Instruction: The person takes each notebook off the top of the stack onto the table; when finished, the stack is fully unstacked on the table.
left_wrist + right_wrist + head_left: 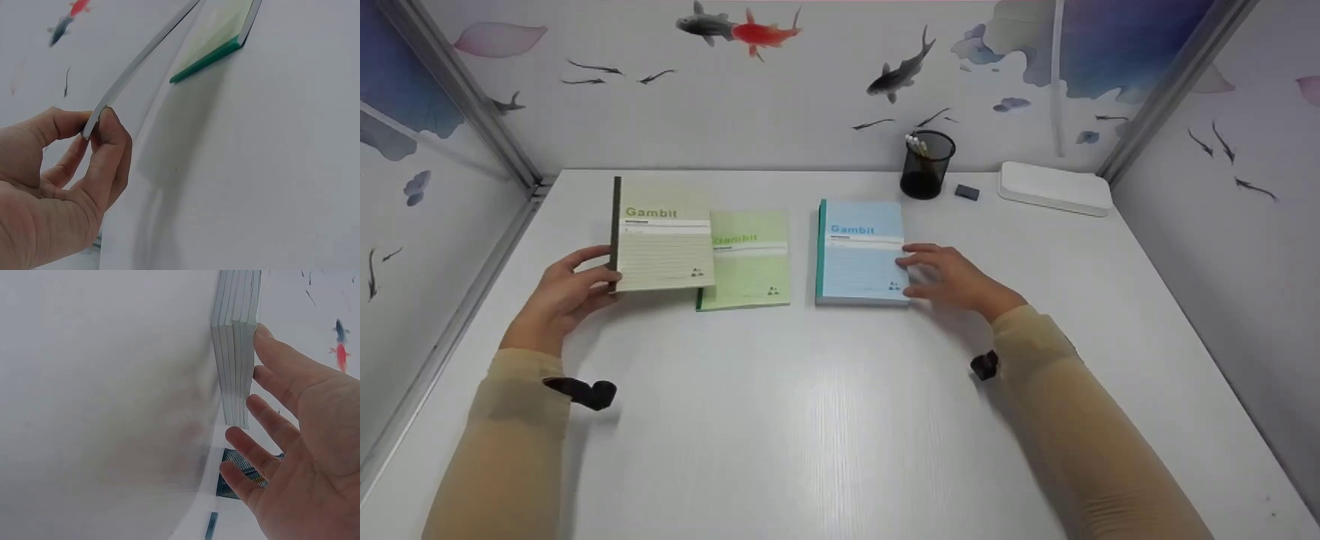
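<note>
Left grip [566, 292] has the cream notebook [664, 259] pinched by its dark-spine side, thumb on one face and fingers on the other. Going by the left wrist view, that side is clearly up off the tabletop [780, 420], with a soft shadow underneath. From the head view the cream one overlaps the left part of the green notebook [754, 274], but I can't tell if the two actually touch. Green one's lying cover up with its green spine on the left.

Right grip [952, 277] isn't clamped on anything: fingers loosely spread and fairly straight, tips right at the right-hand edge of the blue notebook stack [862, 262]. Right wrist view shows it's several notebooks piled up, page edges a bit uneven. Blue cover on top, teal spine to the left, sitting just right of the green one with a gap between.

Toward the back there's a black mesh cup [924, 176] with some light-tipped sticks in it, a small dark block [967, 193] just beside it, and a white case [1054, 189] further right. Back wall [825, 135] has painted fish on it.
</note>
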Demonstrator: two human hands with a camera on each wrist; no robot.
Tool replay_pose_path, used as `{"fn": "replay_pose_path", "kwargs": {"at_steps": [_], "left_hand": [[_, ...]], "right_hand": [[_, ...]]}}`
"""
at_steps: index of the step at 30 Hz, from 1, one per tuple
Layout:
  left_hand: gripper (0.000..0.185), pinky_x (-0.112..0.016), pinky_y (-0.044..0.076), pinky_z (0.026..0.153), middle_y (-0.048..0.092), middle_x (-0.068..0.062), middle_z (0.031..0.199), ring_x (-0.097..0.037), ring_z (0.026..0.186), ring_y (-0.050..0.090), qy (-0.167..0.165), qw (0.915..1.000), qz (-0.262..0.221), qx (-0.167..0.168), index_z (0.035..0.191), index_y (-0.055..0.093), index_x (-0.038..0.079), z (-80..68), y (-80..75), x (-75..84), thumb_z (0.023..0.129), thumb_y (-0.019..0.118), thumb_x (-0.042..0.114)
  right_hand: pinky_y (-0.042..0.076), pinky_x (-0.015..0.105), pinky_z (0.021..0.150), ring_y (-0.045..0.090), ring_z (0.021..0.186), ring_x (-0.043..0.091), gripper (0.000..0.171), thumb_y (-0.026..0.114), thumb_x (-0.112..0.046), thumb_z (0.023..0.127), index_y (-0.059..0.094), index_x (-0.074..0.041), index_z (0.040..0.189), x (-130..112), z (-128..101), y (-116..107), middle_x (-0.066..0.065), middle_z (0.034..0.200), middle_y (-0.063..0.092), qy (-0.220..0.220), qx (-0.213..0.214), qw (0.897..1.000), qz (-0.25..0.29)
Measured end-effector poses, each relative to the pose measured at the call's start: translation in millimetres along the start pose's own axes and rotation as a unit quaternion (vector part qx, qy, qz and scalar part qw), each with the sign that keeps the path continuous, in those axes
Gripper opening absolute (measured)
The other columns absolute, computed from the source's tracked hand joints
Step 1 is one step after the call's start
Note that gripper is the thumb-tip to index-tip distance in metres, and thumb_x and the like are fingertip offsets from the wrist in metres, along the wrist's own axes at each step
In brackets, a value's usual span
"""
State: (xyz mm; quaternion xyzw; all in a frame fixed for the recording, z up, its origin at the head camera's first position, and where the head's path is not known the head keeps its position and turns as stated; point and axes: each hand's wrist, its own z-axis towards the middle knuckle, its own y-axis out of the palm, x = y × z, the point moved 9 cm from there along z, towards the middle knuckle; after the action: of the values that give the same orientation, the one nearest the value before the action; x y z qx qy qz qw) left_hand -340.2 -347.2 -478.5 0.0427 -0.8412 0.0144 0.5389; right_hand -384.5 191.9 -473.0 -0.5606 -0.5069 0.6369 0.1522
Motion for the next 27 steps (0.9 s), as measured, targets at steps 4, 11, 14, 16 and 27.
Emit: {"fn": "replay_pose_path", "kwargs": {"at_steps": [4, 11, 14, 16, 27], "left_hand": [[0.069, -0.024, 0.059, 0.075, 0.071, 0.009, 0.094, -0.007, 0.086, 0.071, -0.007, 0.9999, -0.001, 0.012, 0.154, 0.038, 0.020, -0.5, -22.7, -5.7, 0.094, 0.068, 0.001], [0.074, -0.024, 0.059, 0.079, 0.067, 0.009, 0.107, -0.003, 0.088, 0.069, 0.015, 0.9899, 0.138, 0.029, 0.161, 0.030, 0.008, 4.4, -35.9, -9.7, 0.096, 0.066, 0.007], [0.076, -0.023, 0.059, 0.082, 0.060, -0.014, 0.135, 0.000, 0.088, 0.067, 0.018, 0.9774, 0.208, 0.030, 0.162, 0.027, 0.003, 6.2, -34.9, -9.0, 0.097, 0.065, 0.010], [0.075, -0.021, 0.059, 0.082, 0.049, -0.025, 0.150, 0.003, 0.086, 0.065, 0.020, 0.9686, 0.246, 0.030, 0.162, 0.027, 0.000, 7.6, -33.9, -7.9, 0.098, 0.064, 0.012], [0.066, -0.039, 0.050, 0.096, 0.044, -0.035, 0.151, -0.039, 0.128, 0.050, 0.039, 0.9210, 0.386, 0.038, 0.156, 0.038, -0.005, 9.4, -22.7, 0.1, 0.095, 0.059, 0.010]], "right_hand": [[0.019, 0.057, 0.127, 0.024, 0.157, 0.033, 0.055, 0.076, -0.029, 0.096, 0.059, -0.020, 0.147, 1, 1, -1, 0.002, 0.167, 0.036, 0.004, -0.001, 1.000, -0.005], [0.017, 0.058, 0.128, 0.022, 0.158, 0.033, 0.056, 0.075, -0.031, 0.096, 0.057, -0.022, 0.148, 1, 1, 0, 0.000, 0.168, 0.034, 0.017, -0.007, 1.000, -0.001], [0.016, 0.058, 0.128, 0.020, 0.158, 0.033, 0.055, 0.075, -0.031, 0.096, 0.057, -0.023, 0.148, 3, 1, 1, -0.002, 0.168, 0.033, 0.022, -0.005, 1.000, 0.002], [0.016, 0.059, 0.128, 0.020, 0.158, 0.033, 0.055, 0.075, -0.032, 0.096, 0.057, -0.024, 0.148, 4, 2, 1, -0.002, 0.168, 0.033, 0.025, -0.005, 1.000, 0.001], [0.018, 0.058, 0.127, 0.024, 0.156, 0.034, 0.056, 0.076, -0.031, 0.095, 0.059, -0.022, 0.147, 1, -1, 1, -0.001, 0.167, 0.036, 0.011, 0.004, 1.000, 0.005]]}}
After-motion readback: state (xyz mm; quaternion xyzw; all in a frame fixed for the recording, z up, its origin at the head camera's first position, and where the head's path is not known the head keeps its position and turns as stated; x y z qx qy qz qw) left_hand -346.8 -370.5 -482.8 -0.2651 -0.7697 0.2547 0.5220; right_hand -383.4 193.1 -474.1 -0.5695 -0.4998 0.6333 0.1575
